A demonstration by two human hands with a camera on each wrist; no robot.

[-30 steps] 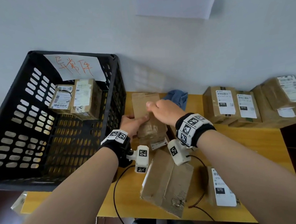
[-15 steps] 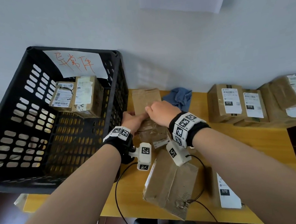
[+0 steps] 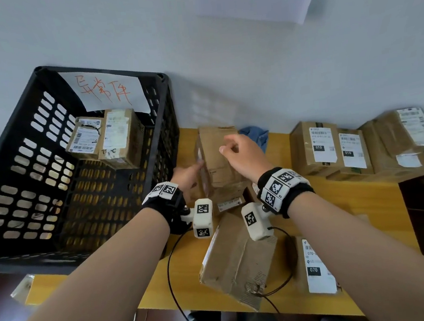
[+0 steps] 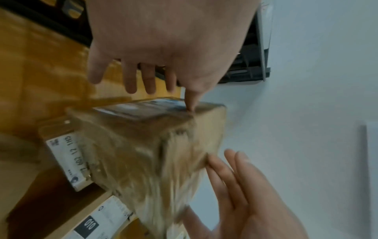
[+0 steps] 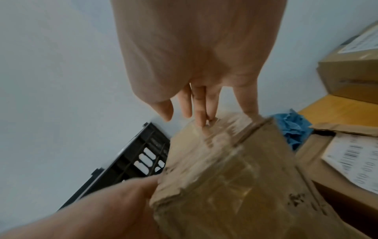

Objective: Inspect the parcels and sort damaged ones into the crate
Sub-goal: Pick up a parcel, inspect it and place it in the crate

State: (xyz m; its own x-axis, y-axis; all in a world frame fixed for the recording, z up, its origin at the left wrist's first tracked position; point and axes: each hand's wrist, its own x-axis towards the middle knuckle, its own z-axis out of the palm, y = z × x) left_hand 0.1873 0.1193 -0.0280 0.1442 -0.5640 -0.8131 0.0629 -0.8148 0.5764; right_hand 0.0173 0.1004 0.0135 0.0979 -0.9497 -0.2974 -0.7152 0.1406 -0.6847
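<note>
Both hands (image 3: 244, 154) (fingers seemingly straight) flank upright parcel (image 3: 219, 164).

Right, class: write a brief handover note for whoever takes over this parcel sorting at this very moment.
Left hand: open, thumb against the upright parcel.
Right hand: open, fingertips on that parcel's top.
The upright parcel stands on end beside the crate, not yet sorted.
Done: a smaller parcel and a taller parcel lie in the crate.
Left: judge the upright parcel, then the others on the table, including the crumpled parcel.
</note>
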